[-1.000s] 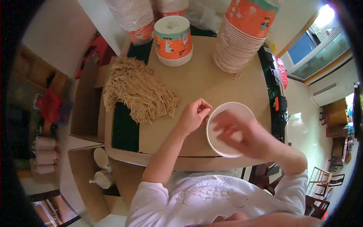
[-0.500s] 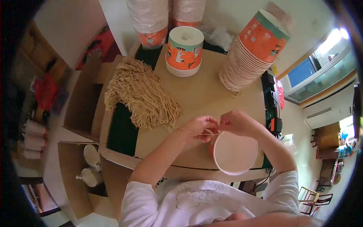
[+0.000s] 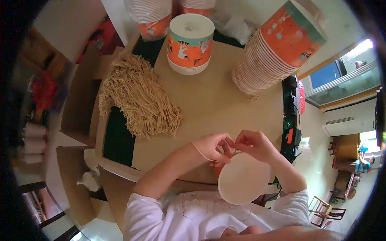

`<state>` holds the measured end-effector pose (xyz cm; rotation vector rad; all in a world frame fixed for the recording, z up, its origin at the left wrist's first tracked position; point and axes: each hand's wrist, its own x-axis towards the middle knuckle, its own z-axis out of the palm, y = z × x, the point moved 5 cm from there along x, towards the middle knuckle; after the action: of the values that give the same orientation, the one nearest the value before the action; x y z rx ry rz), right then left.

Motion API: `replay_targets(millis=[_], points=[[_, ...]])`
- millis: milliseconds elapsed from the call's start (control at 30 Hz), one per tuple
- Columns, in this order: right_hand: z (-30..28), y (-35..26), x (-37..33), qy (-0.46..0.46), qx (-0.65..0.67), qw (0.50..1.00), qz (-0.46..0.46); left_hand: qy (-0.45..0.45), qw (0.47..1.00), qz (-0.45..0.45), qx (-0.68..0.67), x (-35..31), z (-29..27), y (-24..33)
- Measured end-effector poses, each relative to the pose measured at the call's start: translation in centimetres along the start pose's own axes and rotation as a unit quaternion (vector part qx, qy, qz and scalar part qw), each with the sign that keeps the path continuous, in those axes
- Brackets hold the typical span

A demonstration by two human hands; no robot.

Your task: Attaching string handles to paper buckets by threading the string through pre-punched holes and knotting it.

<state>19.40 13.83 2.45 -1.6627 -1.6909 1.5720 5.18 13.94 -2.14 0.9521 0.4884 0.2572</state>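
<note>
My left hand (image 3: 219, 148) and my right hand (image 3: 254, 145) meet above the rim of a paper bucket (image 3: 244, 178), their fingers pinched on a thin tan cord (image 3: 204, 156). The cord's tail loops back over my left wrist. The bucket is tilted with its pale round end toward me, at the table's near edge. Only a sliver of its orange side shows by my left fingers; exactly how the cord meets the bucket is hidden there. A thick heap of similar tan cords (image 3: 138, 98) lies on the table, left of my hands.
On the cardboard-topped table (image 3: 209, 104), a short upside-down bucket stack (image 3: 189, 50) stands at the back. A tall stack (image 3: 277, 50) leans at the right, near black power adapters (image 3: 295, 136). Plastic-wrapped stacks (image 3: 150, 20) are behind. Open cardboard boxes (image 3: 76, 176) flank the left side.
The bucket has come lower and closer to my body. My hands remain together at its rim, with the fingers slightly rearranged. The whole view has shifted a little.
</note>
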Motion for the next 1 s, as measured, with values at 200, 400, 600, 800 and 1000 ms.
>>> replay_targets(millis=[200, 400, 600, 800, 1000], points=[[-0.2, 0.4, -0.7, 0.025, -0.028, 0.999, -0.035, -0.001, 0.997, 0.013, 0.076, -0.9, 0.4, 0.5], [-0.5, 0.7, -1.4, 0.041, -0.024, 0.998, -0.04, 0.004, 0.995, -0.031, 0.098, -0.7, 0.1, 0.7], [-0.4, 1.4, -1.1, 0.011, 0.048, 0.998, -0.039, 0.082, 0.996, 0.031, -0.025, 1.4, -0.4, -0.1], [-0.7, 2.7, -0.4, -0.009, 0.149, 0.989, 0.018, 0.079, 0.992, 0.022, -0.096, 3.1, -0.5, -1.5], [-0.5, 2.3, 0.5, -0.018, 0.136, 0.99, 0.034, 0.047, 0.991, 0.003, -0.126, 3.7, -0.8, -3.5]])
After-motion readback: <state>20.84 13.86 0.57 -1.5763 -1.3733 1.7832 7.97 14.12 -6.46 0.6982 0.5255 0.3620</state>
